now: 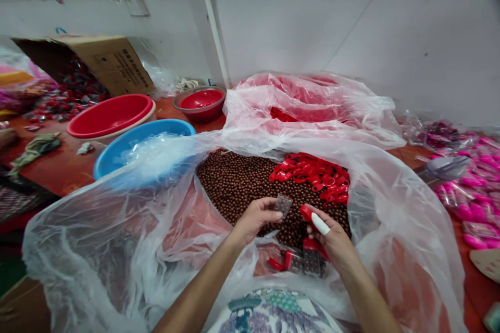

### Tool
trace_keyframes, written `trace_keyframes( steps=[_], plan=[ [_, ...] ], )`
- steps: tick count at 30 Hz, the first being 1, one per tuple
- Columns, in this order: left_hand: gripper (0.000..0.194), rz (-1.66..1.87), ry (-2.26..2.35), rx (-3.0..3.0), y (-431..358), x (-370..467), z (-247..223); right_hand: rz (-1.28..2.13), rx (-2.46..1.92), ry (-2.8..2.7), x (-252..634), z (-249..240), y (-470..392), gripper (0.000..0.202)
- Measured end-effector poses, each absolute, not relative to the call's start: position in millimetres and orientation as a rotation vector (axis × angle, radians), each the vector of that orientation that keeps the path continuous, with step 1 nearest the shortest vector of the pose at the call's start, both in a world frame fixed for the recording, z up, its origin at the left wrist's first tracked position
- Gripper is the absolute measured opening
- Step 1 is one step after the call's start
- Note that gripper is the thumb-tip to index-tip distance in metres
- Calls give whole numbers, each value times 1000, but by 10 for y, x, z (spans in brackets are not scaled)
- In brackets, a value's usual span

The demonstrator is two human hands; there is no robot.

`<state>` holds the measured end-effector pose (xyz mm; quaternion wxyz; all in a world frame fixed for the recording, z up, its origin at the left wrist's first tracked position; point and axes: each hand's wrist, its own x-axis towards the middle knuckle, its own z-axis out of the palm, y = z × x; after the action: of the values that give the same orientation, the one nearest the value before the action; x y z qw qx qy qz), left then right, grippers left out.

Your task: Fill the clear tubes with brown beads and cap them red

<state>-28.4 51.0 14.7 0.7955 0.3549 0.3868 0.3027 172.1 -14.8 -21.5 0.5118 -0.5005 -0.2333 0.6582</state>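
Observation:
My left hand (258, 218) pinches a small clear packet (283, 206) with dark balls in it, above a heap of brown balls (234, 179). To its right, my right hand (328, 234) is closed on a red cap (306, 213); a white covering sits on its thumb. The packet and the red cap are apart. Loose red pieces (312, 171) lie on the far right part of the heap. Below my hands, filled clear packets with red tops (312, 260) rest near my lap. Clear plastic sheeting (406, 218) surrounds the heap.
A blue basin (105, 158) holding clear bags, a red basin (113, 114) and a smaller bowl (201, 106) stand left. An open cardboard box (117, 70) spills red-topped packets behind. A plastic-wrapped red pile (304, 96) lies at the back; pink items (476, 192) lie right.

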Motion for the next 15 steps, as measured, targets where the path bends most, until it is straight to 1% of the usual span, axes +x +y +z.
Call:
trace_keyframes(
  steps=[7, 15],
  plan=[
    [38, 630, 761, 734, 433, -269, 157, 1462, -1267, -739, 1706, -146, -117, 50],
    [36, 598, 721, 719, 386, -263, 117, 1304, -1226, -935, 1646, 28, 16, 40]
  ],
)
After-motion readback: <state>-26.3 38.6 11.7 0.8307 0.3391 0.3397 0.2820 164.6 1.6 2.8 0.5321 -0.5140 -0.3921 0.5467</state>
